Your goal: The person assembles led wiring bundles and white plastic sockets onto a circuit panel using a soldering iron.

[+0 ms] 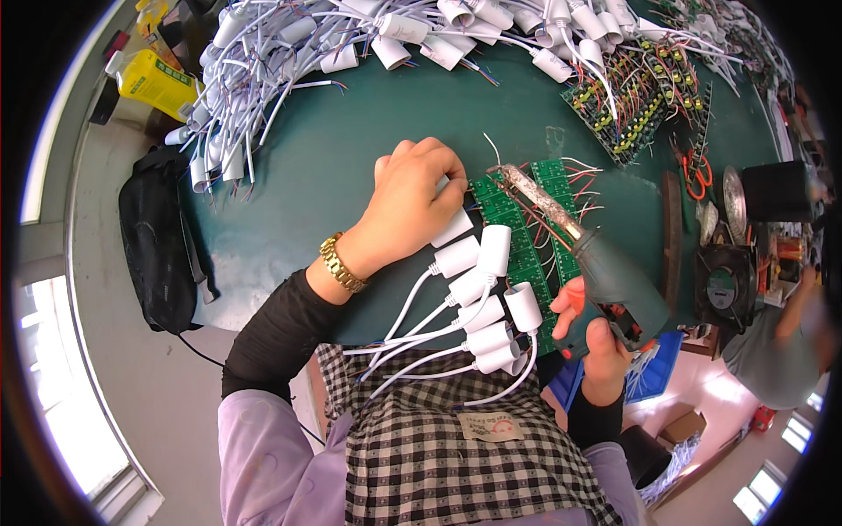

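My left hand [414,200] is closed, with its fingers curled round a white lamp socket [442,184] at the left edge of a green circuit board panel [502,213]. Most of that socket is hidden by the hand. My right hand [603,349] grips a dark soldering gun [619,282] with a red trigger. The gun's long, crusted metal tip [535,195] points up and left over the panel, close to my left fingers. Below my left hand, several white sockets [494,250] with white cables lie along the panel's left side. A second green panel [551,181] with red and white wires lies beside it.
A large heap of white cabled sockets [403,28] covers the far side. Populated circuit boards [627,105] and orange-handled cutters [697,178] lie far right. A black bag [158,241] and yellow bottle [158,83] are left. Another person [781,342] is at right.
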Available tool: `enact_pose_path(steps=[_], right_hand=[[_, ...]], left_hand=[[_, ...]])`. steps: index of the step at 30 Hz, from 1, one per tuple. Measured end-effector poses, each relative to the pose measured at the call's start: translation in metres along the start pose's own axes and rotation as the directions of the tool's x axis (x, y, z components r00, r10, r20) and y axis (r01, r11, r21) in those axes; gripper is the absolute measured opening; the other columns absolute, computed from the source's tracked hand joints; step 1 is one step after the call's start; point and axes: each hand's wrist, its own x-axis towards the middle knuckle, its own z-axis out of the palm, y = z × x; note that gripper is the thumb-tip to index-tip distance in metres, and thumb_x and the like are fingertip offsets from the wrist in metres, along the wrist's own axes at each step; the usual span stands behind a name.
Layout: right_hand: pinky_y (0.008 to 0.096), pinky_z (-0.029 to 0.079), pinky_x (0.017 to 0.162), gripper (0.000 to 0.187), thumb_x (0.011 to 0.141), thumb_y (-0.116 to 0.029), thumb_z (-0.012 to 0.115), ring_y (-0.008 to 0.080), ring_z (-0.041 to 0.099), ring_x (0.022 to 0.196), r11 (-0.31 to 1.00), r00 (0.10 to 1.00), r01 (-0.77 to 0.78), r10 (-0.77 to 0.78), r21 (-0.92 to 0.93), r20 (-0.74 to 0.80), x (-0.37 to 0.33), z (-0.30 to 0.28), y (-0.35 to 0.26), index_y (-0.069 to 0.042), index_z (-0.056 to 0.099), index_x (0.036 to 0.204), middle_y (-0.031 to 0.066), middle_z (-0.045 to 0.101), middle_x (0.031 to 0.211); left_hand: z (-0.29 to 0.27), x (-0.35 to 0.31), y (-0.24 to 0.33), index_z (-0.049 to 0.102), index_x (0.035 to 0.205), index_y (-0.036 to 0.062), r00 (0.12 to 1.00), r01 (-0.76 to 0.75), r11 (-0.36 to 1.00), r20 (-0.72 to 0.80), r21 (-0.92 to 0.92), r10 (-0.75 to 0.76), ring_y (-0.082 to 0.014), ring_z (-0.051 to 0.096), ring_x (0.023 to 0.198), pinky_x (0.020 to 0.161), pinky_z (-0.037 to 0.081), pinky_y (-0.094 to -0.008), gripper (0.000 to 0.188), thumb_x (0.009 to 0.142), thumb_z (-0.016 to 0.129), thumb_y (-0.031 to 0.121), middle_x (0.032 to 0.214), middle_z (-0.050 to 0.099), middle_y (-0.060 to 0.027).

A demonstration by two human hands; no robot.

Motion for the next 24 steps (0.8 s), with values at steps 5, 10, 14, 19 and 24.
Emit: enact_pose_path(steps=[5,10,14,19,24], right_hand=[[0.026,0.045,0.053,0.056,0.085,-0.043,0.06,0.0165,0.057,0.059,1.0,1.0,-0.003,0.003,-0.012,0.002,0.002,0.0,-0.001,0.006,0.054,0.11,0.0182,0.059,0.085],[0.0269,0.047,0.057,0.043,0.083,-0.031,0.064,0.0151,0.058,0.063,0.997,0.998,-0.06,0.059,0.045,0.017,0.002,-0.004,-0.003,0.003,0.056,0.108,0.0139,0.061,0.087],[0.0265,0.05,0.059,0.026,0.079,-0.012,0.069,0.013,0.061,0.065,0.993,0.995,-0.1,0.098,0.06,0.03,0.001,-0.006,-0.005,0.001,0.061,0.1,0.0089,0.064,0.086],[0.0252,0.05,0.06,0.015,0.075,-0.007,0.068,0.012,0.062,0.065,0.992,0.993,-0.12,0.12,-0.024,-0.02,0.005,-0.003,-0.008,0.001,0.064,0.088,0.0068,0.065,0.077],[0.0241,0.05,0.061,0.013,0.072,-0.006,0.07,0.0116,0.063,0.065,0.982,0.984,-0.177,0.175,-0.065,-0.039,0.007,0.002,-0.014,0.001,0.065,0.082,0.0057,0.065,0.072]], left_hand=[[0.0,0.001,0.004,0.058,0.081,0.0076,1.0,-0.004,1.0,0.008,0.007,0.004,-0.0212,0.047,0.085,0.083,0.031,-0.0341,0.004,0.077,0.057,0.007,0.088,0.056,-0.0029],[0.002,0.003,0.004,0.058,0.075,0.0046,0.999,0.016,1.0,-0.034,-0.011,-0.016,-0.0231,0.051,0.085,0.082,0.037,-0.0344,0.003,0.073,0.059,0.004,0.086,0.059,-0.0045],[0.003,0.005,0.004,0.059,0.071,0.0018,0.996,0.005,1.0,-0.084,-0.003,-0.005,-0.0253,0.054,0.082,0.08,0.042,-0.0339,0.002,0.07,0.061,0.003,0.083,0.062,-0.0065],[0.004,0.006,0.004,0.059,0.071,0.0017,0.996,-0.011,1.0,-0.084,-0.009,0.01,-0.025,0.054,0.082,0.08,0.041,-0.0341,0.003,0.07,0.061,0.003,0.083,0.062,-0.0067],[0.006,0.005,0.003,0.059,0.071,0.0012,0.994,-0.015,1.0,-0.109,-0.001,0.015,-0.025,0.055,0.083,0.081,0.042,-0.0341,0.003,0.07,0.061,0.003,0.084,0.062,-0.007]])
